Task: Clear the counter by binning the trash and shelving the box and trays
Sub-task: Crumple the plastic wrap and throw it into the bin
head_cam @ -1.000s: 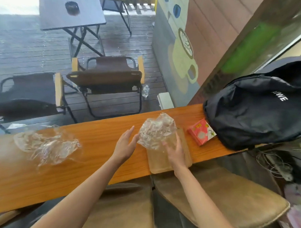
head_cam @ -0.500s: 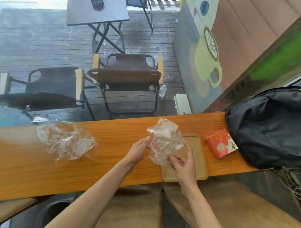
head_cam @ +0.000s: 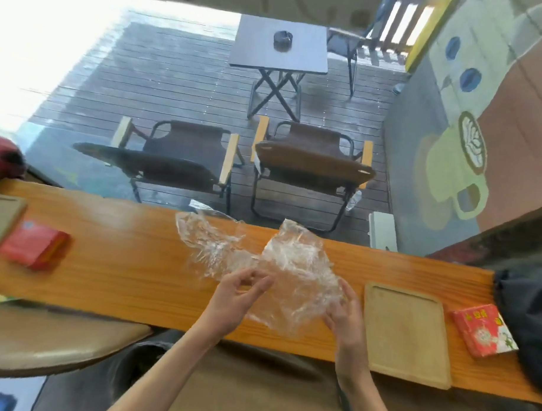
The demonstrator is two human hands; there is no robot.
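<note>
Both hands on the crinkly plastic, trays and boxes not yet dealt with

The crumpled clear plastic wrap (head_cam: 295,267) is held just above the long orange wooden counter (head_cam: 123,261), dead centre. The left hand (head_cam: 239,296) pinches its left edge between thumb and curled fingers; the right hand (head_cam: 342,312) has its fingers curled into the lower right corner. A second clear crumpled plastic sheet (head_cam: 210,237) lies at 10 o'clock of it, touching or overlapping, can't tell which. This stuff looks near weightless, floppy and slick, so I'd ball it up in a fist rather than pinch an edge. The pale flat rectangular wooden tray (head_cam: 406,333) sits at 3 o'clock, stiff, easy by the rim. Just past it is the small red printed cardboard box (head_cam: 483,329).
</note>
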